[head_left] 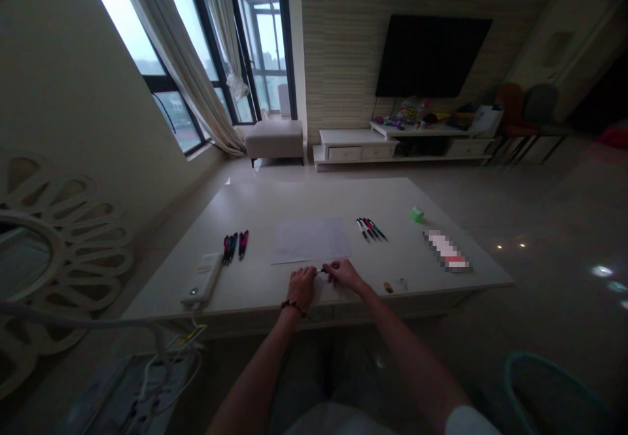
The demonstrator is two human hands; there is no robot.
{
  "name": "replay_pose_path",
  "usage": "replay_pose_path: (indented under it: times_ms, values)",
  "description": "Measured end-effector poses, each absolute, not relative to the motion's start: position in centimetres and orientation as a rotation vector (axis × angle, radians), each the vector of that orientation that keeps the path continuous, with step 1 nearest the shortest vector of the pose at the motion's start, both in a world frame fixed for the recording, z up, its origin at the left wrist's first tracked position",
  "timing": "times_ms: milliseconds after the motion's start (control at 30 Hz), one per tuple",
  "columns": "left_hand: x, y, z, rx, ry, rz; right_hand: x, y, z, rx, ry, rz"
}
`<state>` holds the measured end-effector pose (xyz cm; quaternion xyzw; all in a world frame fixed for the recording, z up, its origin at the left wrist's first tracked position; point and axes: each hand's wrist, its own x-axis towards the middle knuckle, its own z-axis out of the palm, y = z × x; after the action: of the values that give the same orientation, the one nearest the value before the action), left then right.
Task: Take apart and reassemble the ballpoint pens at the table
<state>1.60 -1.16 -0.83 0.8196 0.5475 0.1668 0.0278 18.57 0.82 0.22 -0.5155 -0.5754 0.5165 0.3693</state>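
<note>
A wall-mounted television (434, 56) hangs above a white cabinet (358, 152), left of it a beige upholstered bench (274, 139).

Left hand (301, 288) — right hand (345, 275) — close together

The counter (314, 199) looks smooth and faintly glossy, the paper sheet (311, 240) matt, the pens (233, 247) shiny plastic, the floor (549, 226) polished tile.
</note>
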Motion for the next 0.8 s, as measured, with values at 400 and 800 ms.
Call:
replay_pose_path:
  times_ms: [400,800]
  values:
    - [1.53,-1.17,-1.15,2.519,1.698,0.554,18.50,1.18,0.17,-1.273,-1.440,1.141]
    - [1.40,-1.21,-1.51,2.540,1.713,0.662,17.93,0.75,-0.21,-1.321,-1.326,1.205]
